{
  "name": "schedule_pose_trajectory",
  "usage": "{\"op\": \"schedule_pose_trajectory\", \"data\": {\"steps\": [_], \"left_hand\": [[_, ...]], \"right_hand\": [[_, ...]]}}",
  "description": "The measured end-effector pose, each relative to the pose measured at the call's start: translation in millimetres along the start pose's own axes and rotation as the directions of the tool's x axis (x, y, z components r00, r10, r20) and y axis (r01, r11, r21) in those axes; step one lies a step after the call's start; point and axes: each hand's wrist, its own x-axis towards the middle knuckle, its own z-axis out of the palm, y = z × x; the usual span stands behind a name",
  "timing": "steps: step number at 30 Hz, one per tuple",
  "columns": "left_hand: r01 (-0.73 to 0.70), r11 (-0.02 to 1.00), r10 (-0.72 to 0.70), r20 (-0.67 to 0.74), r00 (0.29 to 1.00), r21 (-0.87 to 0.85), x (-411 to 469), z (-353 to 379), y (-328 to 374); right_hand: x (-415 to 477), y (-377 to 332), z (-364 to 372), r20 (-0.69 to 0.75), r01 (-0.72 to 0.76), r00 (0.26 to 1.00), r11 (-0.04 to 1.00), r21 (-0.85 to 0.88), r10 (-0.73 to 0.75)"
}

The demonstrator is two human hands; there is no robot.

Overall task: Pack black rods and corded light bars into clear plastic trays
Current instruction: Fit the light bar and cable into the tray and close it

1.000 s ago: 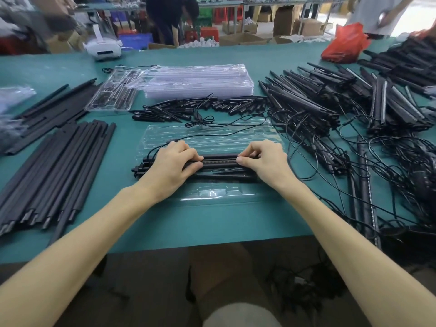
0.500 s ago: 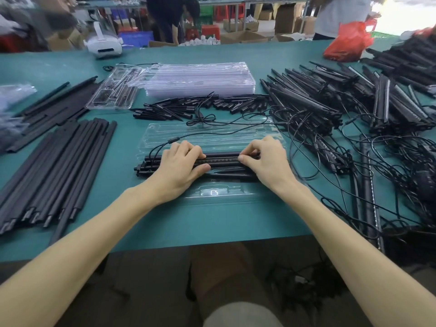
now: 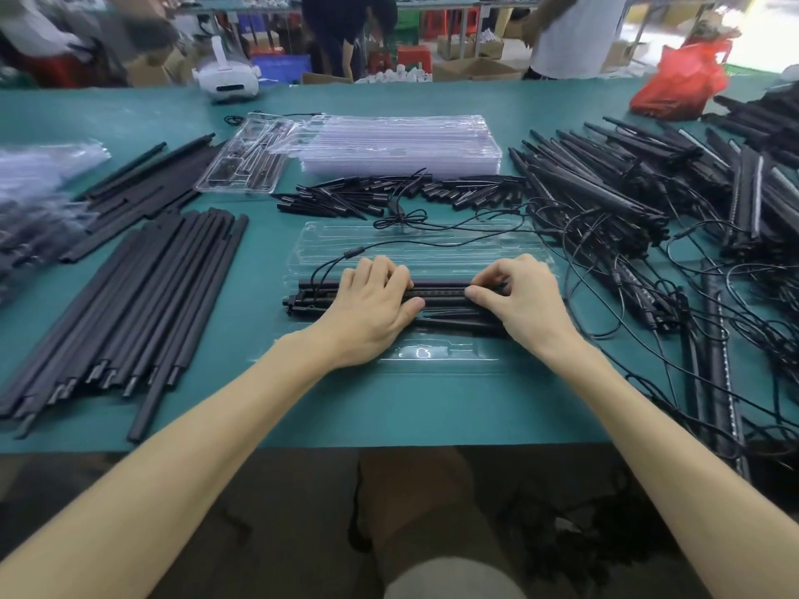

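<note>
Here, left hand (image 3: 372, 311) palm-down, grip curled over light bars (image 3: 443, 291); right hand (image 3: 529, 306) pinching same.

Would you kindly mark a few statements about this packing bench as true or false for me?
1. The left hand and right hand both hold the black bars lying in the clear tray. True.
2. The stack of trays lies nearer the person than the clear tray. False: it lies beyond it, further up the table.
3. The loose black rods lie left of the clear tray. True.
4. The red bag sits at the table's far left. False: it sits at the far right.
</note>
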Motion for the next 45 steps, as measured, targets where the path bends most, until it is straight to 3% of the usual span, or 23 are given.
{"op": "schedule_pose_trajectory", "data": {"steps": [15, 20, 22, 24, 27, 29, 31, 33, 35, 41, 45], "left_hand": [[-0.043, 0.999, 0.043, 0.006, 0.999, -0.025, -5, -5, -11], [-0.069, 0.997, 0.071, -0.264, 0.962, 0.018, -5, -14, -12], [0.028, 0.999, -0.037, -0.404, 0.914, -0.028, 1, -21, -17], [0.189, 0.979, -0.204, -0.458, 0.865, -0.079, 8, -27, -27], [0.410, 0.904, -0.426, -0.285, 0.858, -0.117, 14, -32, -44], [0.434, 0.877, -0.469, -0.165, 0.868, -0.208, 13, -35, -49], [0.329, 0.865, -0.399, -0.124, 0.908, -0.378, 9, -38, -50], [0.247, 0.780, -0.333, -0.047, 0.942, -0.575, 4, -39, -46], [0.254, 0.686, -0.294, 0.059, 0.954, -0.682, 1, -39, -44], [0.299, 0.477, -0.172, 0.246, 0.954, -0.826, -4, -44, -57], [0.316, 0.534, -0.160, 0.273, 0.949, -0.784, -4, -37, -56]], "right_hand": [[1, 3, 4, 0.020, 0.022, 1.000, 1.000, 0.010, -0.022], [1, 1, 3, 0.030, 0.038, 0.999, 0.999, 0.039, -0.040], [1, 1, 2, 0.035, 0.032, 0.999, 0.998, 0.048, -0.034], [1, 0, 2, 0.040, 0.031, 0.999, 0.998, 0.050, -0.033], [0, -1, 2, 0.045, 0.028, 0.999, 0.998, 0.054, -0.030], [1, -1, 2, 0.046, 0.026, 0.999, 0.998, 0.056, -0.028], [1, -2, 2, 0.046, 0.027, 0.999, 0.998, 0.052, -0.029], [1, -2, 2, 0.044, 0.025, 0.999, 0.999, 0.046, -0.027], [0, -2, 3, 0.043, 0.023, 0.999, 0.999, 0.045, -0.025], [0, -2, 3, 0.034, 0.025, 0.999, 0.999, 0.034, -0.026], [1, -1, 3, 0.034, 0.029, 0.999, 0.999, 0.030, -0.030]]}}
